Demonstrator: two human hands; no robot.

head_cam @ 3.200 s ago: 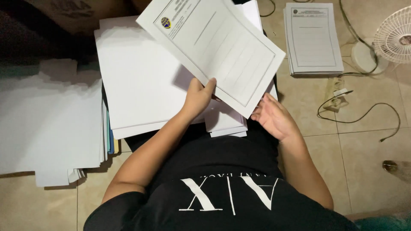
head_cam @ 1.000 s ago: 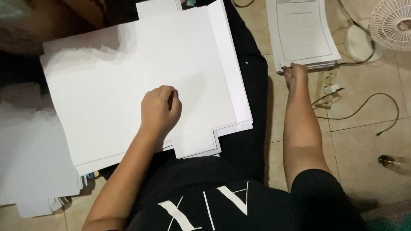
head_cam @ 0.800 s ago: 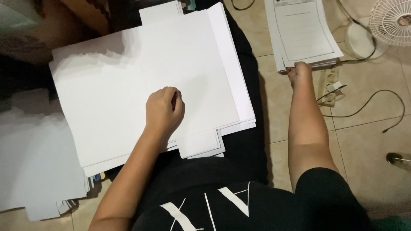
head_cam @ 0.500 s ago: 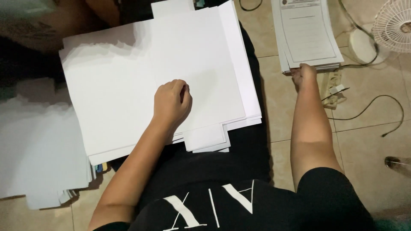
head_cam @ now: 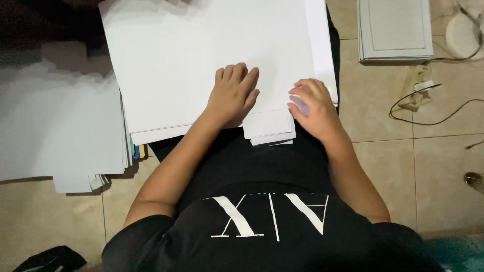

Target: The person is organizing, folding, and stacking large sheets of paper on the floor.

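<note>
You are sitting on a floor of beige tiles (head_cam: pixel 383 111) with dark grout lines, and a large stack of blank white sheets (head_cam: pixel 212 55) lies across your lap, over your black shirt (head_cam: pixel 262 221). Your left hand (head_cam: pixel 233 93) rests flat on the stack near its lower edge, fingers stretched out and close together, gripping nothing. Your right hand (head_cam: pixel 313 108) sits at the lower right corner of the stack, fingers curled and pinching the edge of the top sheet. A smaller wad of white papers (head_cam: pixel 269 128) pokes out beneath the stack, between your hands.

To your left a second heap of white paper (head_cam: pixel 60 136) spreads over the floor, its edges uneven. At the upper right lies a separate pile of bordered printed forms (head_cam: pixel 394 30), well apart from the lap stack. Beside it stands a round white fan base (head_cam: pixel 461 35), and a dark cable (head_cam: pixel 433 108) curls across the tiles near a small plug.
</note>
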